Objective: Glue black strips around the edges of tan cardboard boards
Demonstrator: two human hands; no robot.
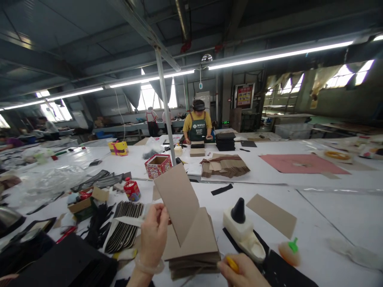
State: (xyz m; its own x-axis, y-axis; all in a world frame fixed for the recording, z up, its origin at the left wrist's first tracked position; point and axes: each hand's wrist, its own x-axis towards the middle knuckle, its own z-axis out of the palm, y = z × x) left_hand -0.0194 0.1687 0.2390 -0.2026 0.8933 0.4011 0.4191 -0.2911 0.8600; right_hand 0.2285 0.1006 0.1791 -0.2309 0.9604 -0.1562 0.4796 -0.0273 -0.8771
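My left hand (154, 235) pinches a brown cardboard sheet (178, 199) by its lower edge and holds it tilted upright above a stack of similar cardboard sheets (194, 249) on the white table (326, 215). My right hand (242, 271), at the bottom edge of the view, is closed on a yellow-handled tool (232, 264) beside the stack; its tip is hidden. A white glue bottle with a black cone cap (241, 227) lies just right of the stack.
A loose cardboard piece (272, 214) and an orange bottle with a green cap (289, 251) lie to the right. Black strips (124, 231), a small box of scraps (82, 203) and a red can (132, 189) are at left. A person in a green apron (197, 125) works across the table.
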